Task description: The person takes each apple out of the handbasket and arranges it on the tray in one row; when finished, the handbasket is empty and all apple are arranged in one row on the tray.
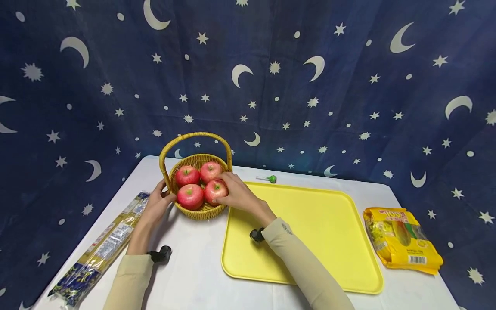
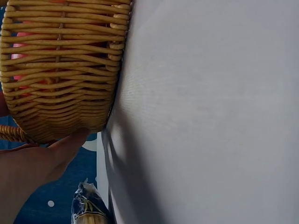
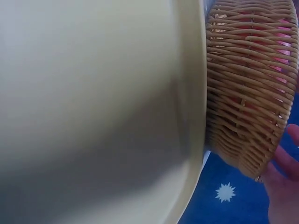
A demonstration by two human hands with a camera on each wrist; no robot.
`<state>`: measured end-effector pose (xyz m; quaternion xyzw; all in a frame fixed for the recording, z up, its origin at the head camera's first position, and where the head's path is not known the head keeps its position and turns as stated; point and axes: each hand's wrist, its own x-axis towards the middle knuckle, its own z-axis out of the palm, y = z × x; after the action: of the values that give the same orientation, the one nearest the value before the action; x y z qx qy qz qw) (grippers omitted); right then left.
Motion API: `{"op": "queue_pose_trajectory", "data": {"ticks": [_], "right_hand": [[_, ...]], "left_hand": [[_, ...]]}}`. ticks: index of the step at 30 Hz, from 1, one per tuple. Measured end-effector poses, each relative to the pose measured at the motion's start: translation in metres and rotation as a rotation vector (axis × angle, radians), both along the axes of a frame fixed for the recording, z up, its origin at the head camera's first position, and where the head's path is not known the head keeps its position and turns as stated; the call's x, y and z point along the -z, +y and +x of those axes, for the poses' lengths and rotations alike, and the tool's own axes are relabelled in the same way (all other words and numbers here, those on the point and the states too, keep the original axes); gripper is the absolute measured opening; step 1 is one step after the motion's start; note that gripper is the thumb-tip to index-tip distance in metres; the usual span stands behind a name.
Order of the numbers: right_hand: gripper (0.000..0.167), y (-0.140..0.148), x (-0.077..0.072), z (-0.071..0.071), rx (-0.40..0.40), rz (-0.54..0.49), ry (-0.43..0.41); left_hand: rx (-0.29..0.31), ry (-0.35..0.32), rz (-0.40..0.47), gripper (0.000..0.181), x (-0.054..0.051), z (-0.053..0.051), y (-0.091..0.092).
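Observation:
A wicker basket with a tall arched handle stands at the back left of the table, holding several red apples. My left hand holds the basket's left side by the handle's base, thumb near the rim. In the left wrist view, fingers of that hand lie against the woven wall. Over the basket's right rim reaches my right hand, thumb and fingers around the front right apple. The right wrist view shows the basket wall with part of the hand beside it; the fingertips' contact is partly hidden.
A yellow tray lies right of the basket, under my right forearm. Behind its edge is a green lollipop. At far right sits a yellow fruit-picture packet. Long clear-and-blue packets lie along the left edge.

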<state>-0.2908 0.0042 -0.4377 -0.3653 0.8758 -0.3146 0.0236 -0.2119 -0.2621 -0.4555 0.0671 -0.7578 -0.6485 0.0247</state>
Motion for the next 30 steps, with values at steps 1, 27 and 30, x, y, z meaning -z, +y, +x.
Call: {"op": "queue_pose_trajectory", "data": {"ticks": [1, 27, 30], "right_hand": [[0.068, -0.001, 0.0, 0.0, 0.01, 0.032, 0.003], [0.075, -0.002, 0.001, 0.013, 0.105, -0.114, 0.114], [0.076, 0.003, 0.0, 0.02, 0.104, -0.208, 0.096]], "left_hand": [[-0.002, -0.004, 0.003, 0.084, 0.001, 0.0, 0.0], [0.093, 0.024, 0.014, 0.077, -0.002, -0.002, -0.006], [0.096, 0.02, 0.057, 0.076, -0.001, 0.0, -0.006]]}}
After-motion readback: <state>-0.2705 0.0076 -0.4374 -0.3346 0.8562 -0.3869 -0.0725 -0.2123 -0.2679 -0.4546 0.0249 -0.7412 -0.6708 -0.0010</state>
